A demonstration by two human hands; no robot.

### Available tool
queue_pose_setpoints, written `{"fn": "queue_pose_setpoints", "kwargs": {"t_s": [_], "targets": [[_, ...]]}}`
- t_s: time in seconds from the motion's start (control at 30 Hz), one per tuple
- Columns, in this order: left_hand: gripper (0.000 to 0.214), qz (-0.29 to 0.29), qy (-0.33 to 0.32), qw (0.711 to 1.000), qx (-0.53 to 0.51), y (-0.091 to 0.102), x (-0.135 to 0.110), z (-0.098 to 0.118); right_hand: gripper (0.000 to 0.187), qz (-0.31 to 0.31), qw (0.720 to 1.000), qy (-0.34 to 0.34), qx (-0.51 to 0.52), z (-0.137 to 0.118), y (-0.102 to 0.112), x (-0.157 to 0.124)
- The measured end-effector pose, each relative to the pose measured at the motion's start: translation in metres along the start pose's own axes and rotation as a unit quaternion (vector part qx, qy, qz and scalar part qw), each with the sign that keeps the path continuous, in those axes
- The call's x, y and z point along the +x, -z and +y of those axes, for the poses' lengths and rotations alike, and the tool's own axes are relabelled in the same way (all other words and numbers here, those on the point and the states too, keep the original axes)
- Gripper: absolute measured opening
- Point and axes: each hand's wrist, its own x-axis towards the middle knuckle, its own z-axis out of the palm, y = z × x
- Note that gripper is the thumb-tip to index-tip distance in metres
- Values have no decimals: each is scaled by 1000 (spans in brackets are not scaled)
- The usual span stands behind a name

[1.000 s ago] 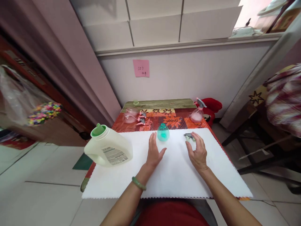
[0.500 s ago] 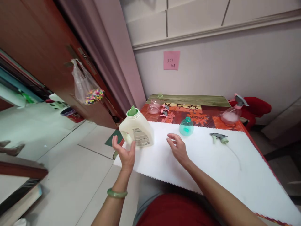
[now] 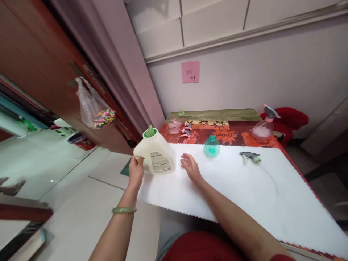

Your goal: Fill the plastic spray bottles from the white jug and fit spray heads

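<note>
A large cream detergent jug (image 3: 160, 154) with a green spout and no cap on it stands at the left end of the white table mat (image 3: 223, 188). My left hand (image 3: 136, 168) is closed round the jug's handle. To the right of the jug, my right hand (image 3: 191, 167) hovers with its fingers apart and slightly curled, holding nothing. Beyond that hand stands a green see-through spray bottle (image 3: 212, 148) without its head, with some liquid inside. Its grey and pale green spray head (image 3: 250, 157) lies farther right, the thin tube stretching over the mat.
At the back of the table are a clear pink bottle (image 3: 174, 127), pink spray heads (image 3: 186, 129) and a small green cap (image 3: 181, 113). A pink spray bottle (image 3: 262, 128) stands at the back right. A bag of coloured beads (image 3: 104, 118) hangs from the door handle.
My left hand has gone from open beside the jug to closed on its handle. My right hand has moved left toward the jug, still open. The view has shifted slightly.
</note>
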Motion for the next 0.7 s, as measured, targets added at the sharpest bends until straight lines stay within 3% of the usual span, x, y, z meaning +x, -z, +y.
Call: {"fn": "queue_pose_setpoints", "kwargs": {"t_s": [0.2,0.37,0.53,0.7], "targets": [[41,-28,-35,996,83,-3,3,33,95,-61,995,28,-71,-13,4,6],[38,-44,-150,970,186,-17,-7,66,108,-83,993,52,-59,-23,8,13],[34,-43,-263,941,207,-37,-22,93,91,-71,996,43,41,-29,13,23],[44,-27,-251,953,168,-38,-28,95,79,-24,997,40,62,-35,19,29]]}}
